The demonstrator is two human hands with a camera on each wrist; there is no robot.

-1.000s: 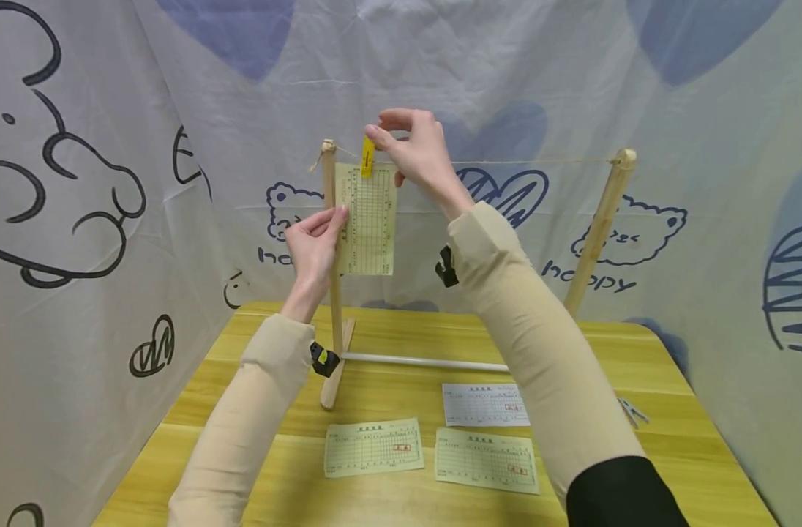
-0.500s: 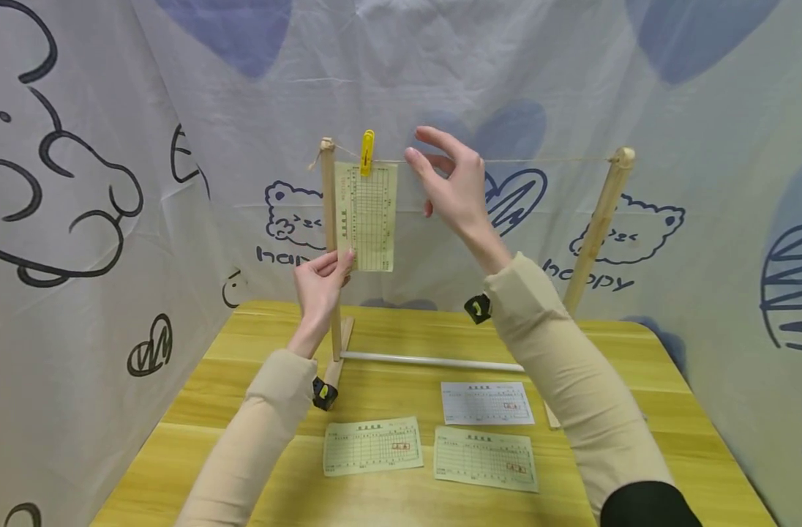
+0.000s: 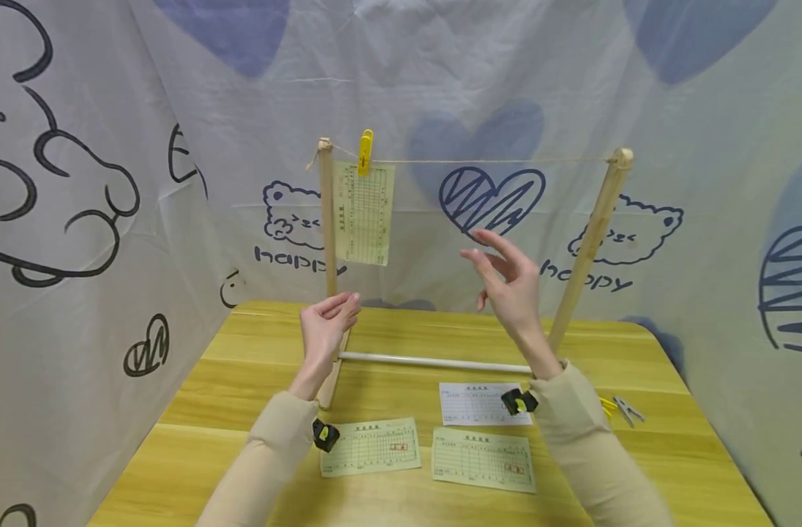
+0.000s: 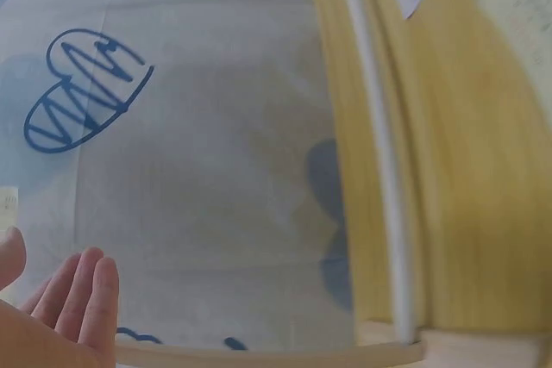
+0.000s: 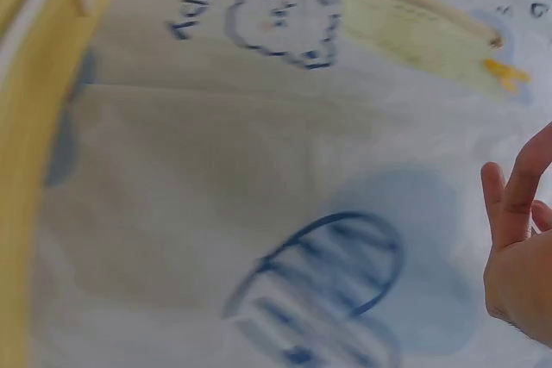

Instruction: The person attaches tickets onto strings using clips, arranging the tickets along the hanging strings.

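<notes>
Slip (image 3: 364, 216), pale green, grid-printed, long side vertical, hangs near left end of string (image 3: 480, 161) under yellow clip (image 3: 365, 150). Left hand (image 3: 325, 323): thumb apart from straight fingers, plain only in left wrist view. Right hand (image 3: 511, 289): thumb and fingers apart. Grey clip (image 3: 628, 408) toward right edge of worktop (image 3: 197, 424): head view only.

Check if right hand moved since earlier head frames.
Yes: in the head view the right hand has gone down and rightward, from level with the string to below it, nearer the right post.
</notes>
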